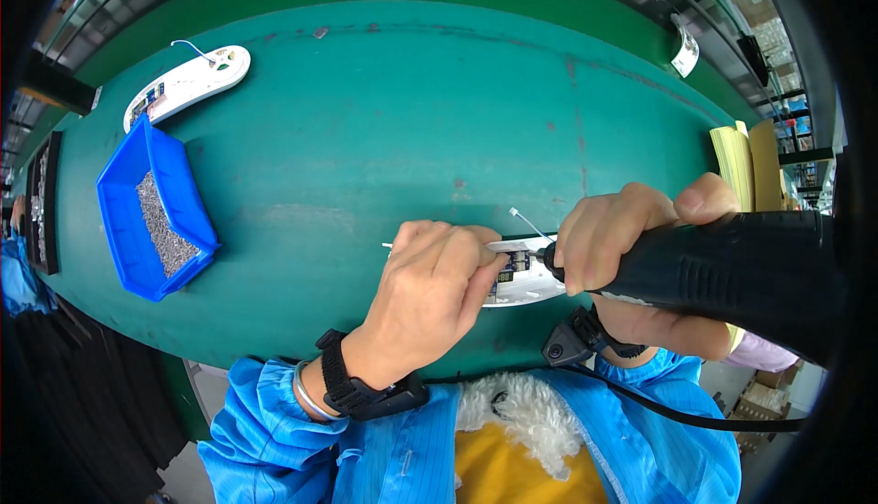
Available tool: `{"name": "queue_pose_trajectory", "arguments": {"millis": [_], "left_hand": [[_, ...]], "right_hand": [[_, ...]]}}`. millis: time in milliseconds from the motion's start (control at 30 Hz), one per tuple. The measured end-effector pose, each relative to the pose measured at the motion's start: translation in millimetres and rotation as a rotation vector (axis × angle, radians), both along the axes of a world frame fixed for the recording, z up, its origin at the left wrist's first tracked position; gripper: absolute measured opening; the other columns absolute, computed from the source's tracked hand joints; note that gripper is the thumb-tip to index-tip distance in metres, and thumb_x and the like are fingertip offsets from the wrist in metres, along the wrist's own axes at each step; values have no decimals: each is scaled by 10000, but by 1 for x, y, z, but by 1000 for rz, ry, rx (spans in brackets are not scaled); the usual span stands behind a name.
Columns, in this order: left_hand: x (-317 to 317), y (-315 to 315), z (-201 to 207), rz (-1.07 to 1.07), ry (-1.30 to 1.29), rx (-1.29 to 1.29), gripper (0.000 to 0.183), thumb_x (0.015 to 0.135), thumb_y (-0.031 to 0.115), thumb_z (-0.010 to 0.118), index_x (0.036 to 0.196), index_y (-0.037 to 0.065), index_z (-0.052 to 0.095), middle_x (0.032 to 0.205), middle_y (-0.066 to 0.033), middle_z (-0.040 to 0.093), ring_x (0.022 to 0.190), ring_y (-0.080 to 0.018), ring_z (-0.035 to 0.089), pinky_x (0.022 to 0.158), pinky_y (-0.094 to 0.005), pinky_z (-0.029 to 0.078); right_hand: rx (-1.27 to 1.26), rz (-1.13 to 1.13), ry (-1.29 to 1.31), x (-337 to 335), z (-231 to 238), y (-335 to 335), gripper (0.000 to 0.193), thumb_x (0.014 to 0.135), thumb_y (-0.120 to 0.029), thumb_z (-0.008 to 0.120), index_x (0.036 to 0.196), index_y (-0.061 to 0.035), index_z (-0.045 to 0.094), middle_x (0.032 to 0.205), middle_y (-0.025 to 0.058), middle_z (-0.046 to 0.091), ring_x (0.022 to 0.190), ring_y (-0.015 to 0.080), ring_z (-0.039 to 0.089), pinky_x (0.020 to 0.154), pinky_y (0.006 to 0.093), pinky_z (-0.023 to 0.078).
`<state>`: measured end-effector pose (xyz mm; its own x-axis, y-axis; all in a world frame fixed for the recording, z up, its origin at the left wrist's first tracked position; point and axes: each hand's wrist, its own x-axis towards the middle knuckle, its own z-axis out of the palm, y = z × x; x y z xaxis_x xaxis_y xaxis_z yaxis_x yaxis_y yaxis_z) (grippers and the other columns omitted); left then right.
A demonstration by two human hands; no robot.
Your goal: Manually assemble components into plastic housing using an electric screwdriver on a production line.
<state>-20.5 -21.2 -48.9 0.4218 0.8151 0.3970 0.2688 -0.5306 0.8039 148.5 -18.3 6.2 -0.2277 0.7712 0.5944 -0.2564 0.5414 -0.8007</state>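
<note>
My right hand (622, 248) is wrapped round a black electric screwdriver (722, 262), which lies almost level with its tip pointing left. That tip meets a white plastic housing (526, 292) on the bench in front of me. A small blue circuit board (518, 262) sits inside the housing, and a thin white wire with a connector (515, 213) sticks up behind it. The fingers of my left hand (430, 284) are closed on the housing's left end, with the fingertips beside the board. Whether they also pinch a screw is hidden.
A blue bin (110, 220) of small screws stands at left on the green bench (366, 138). Behind it lies another white housing (197, 83) with a wire. Yellow paper sheets (732, 166) stand at right. A black tray (41, 202) is at the far left edge.
</note>
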Motion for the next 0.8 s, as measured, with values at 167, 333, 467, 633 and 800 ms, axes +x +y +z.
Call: {"name": "queue_pose_trajectory", "arguments": {"millis": [167,333,467,633,800], "left_hand": [[1,0,1,-5,-7,-3,145,707,0,630,735,23,489,773,-72,605,648,-248,538,682,-353,395],[0,1,1,-5,-13,-15,137,705,-3,632,729,24,500,774,-74,608,656,-253,543,689,-353,397],[1,1,1,-6,-14,-11,134,705,-3,634,729,26,505,780,-77,611,659,-254,543,694,-350,399],[1,0,2,-13,-15,1,133,706,2,637,732,30,509,787,-80,612,664,-257,543,697,-350,400],[0,-1,4,-12,-4,-12,132,710,11,638,731,34,509,797,-79,614,675,-259,542,698,-351,401]], "right_hand": [[-96,-51,15,2,2,-3,811,710,-654,523,1207,-83,232,651,76,512,514,177,536,500,285,449],[-69,-27,-60,6,-1,-1,809,711,-647,527,1201,-73,234,644,76,517,505,175,535,481,277,450],[-128,-68,10,1,-1,-5,790,712,-646,522,1176,-67,248,629,77,520,488,175,533,470,276,453],[-127,-80,-24,7,-4,-5,785,700,-663,515,1150,-69,268,599,69,510,452,171,514,453,278,448],[-117,-187,37,-6,-2,-8,782,692,-678,507,1134,-73,281,572,66,495,435,165,501,435,271,437]]}}
